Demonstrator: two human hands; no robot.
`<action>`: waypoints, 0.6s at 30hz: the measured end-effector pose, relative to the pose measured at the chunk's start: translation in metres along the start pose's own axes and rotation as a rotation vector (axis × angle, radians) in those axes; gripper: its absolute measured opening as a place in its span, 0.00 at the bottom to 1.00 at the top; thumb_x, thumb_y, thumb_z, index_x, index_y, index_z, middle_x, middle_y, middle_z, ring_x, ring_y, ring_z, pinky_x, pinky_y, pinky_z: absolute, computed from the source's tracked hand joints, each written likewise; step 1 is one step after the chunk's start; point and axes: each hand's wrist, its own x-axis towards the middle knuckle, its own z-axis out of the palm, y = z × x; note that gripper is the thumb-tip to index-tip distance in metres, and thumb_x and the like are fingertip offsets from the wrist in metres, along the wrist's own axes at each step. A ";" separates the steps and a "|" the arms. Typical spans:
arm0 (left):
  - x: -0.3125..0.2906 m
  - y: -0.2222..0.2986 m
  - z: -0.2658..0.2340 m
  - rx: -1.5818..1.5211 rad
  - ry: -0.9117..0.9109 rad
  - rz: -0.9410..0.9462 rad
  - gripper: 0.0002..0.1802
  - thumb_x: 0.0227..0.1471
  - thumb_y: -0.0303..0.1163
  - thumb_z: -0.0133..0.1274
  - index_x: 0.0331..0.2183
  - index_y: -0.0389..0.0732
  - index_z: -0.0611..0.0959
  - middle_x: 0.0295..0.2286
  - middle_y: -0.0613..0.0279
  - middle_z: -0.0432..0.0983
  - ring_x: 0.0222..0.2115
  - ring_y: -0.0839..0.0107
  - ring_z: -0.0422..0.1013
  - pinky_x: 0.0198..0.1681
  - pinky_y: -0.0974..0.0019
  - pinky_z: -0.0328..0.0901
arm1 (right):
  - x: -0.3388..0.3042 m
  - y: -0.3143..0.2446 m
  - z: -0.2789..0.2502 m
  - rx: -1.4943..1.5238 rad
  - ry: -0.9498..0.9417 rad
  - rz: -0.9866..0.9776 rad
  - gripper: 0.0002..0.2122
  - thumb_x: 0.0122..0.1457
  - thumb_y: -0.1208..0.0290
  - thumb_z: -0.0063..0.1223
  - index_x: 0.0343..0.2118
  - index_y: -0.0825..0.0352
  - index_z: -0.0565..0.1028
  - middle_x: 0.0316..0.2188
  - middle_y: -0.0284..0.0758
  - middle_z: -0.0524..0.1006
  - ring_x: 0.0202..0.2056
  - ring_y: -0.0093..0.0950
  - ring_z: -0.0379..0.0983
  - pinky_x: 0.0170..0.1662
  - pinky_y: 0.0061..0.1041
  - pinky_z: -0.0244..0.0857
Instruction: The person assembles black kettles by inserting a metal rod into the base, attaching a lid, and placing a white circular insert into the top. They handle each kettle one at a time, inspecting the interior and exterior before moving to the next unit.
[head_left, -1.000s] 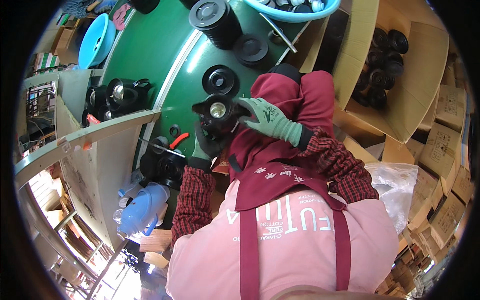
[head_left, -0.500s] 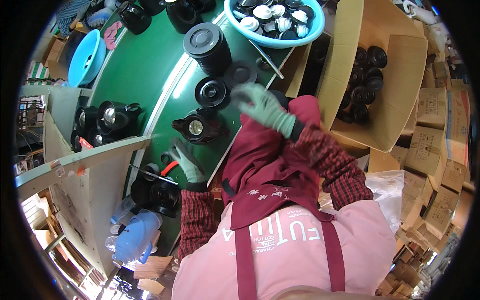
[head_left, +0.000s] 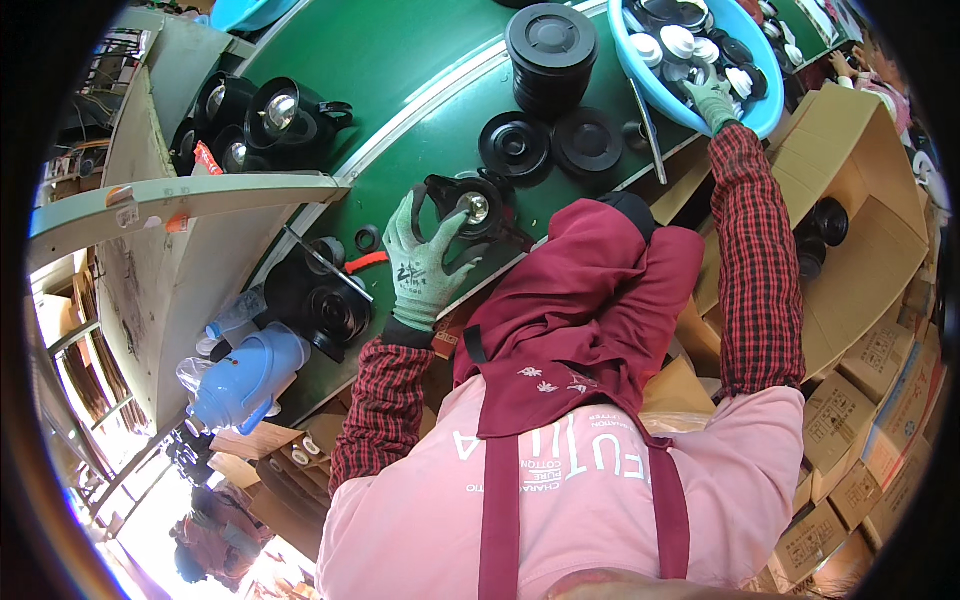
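My left hand [head_left: 423, 265], in a pale green glove, has its fingers spread beside a black jug body [head_left: 488, 225] with a shiny, silvery opening. Its fingertips reach the jug's near side; whether they press on it I cannot tell. My right hand [head_left: 712, 103], gloved alike, reaches into a light blue basin [head_left: 778, 95] of black and white stoppers [head_left: 678, 42]. Its fingertips are down among the stoppers and partly hidden, so a grip cannot be made out. Beyond the jug lie two round black lids [head_left: 515, 148] [head_left: 588, 143], with a stack of black lids [head_left: 552, 50] behind.
Several black jugs [head_left: 285, 112] stand at the left behind a pale frame bar [head_left: 200, 198]. Nearer are a red strip [head_left: 366, 262], black jug parts [head_left: 335, 310] and a light blue jug [head_left: 250, 378]. An open carton [head_left: 860, 220] with black round parts stands to my right.
My right hand has moved from over the lids to the right, into the basin. My left hand has come up beside the jug body, fingers spreading. The view has shifted.
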 end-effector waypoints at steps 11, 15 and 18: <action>0.002 -0.007 0.013 -0.164 0.029 0.015 0.41 0.37 0.30 0.80 0.56 0.53 0.84 0.64 0.46 0.58 0.65 0.46 0.63 0.65 0.49 0.64 | -0.067 -0.029 -0.029 0.032 0.641 -0.110 0.50 0.45 0.39 0.76 0.63 0.71 0.64 0.60 0.53 0.71 0.62 0.49 0.70 0.62 0.50 0.68; 0.002 0.004 0.003 -0.448 0.140 -0.113 0.55 0.38 0.33 0.81 0.66 0.43 0.71 0.59 0.48 0.62 0.61 0.50 0.66 0.63 0.50 0.66 | -0.200 -0.074 -0.036 0.868 0.389 -0.439 0.31 0.53 0.69 0.76 0.57 0.67 0.68 0.47 0.39 0.77 0.48 0.31 0.77 0.51 0.29 0.72; 0.009 0.022 -0.026 -0.349 0.091 -0.054 0.68 0.36 0.37 0.82 0.72 0.37 0.58 0.61 0.45 0.63 0.64 0.49 0.63 0.65 0.49 0.64 | -0.325 -0.105 -0.035 1.214 0.089 -0.543 0.29 0.52 0.72 0.76 0.54 0.65 0.69 0.45 0.36 0.77 0.44 0.26 0.75 0.50 0.27 0.72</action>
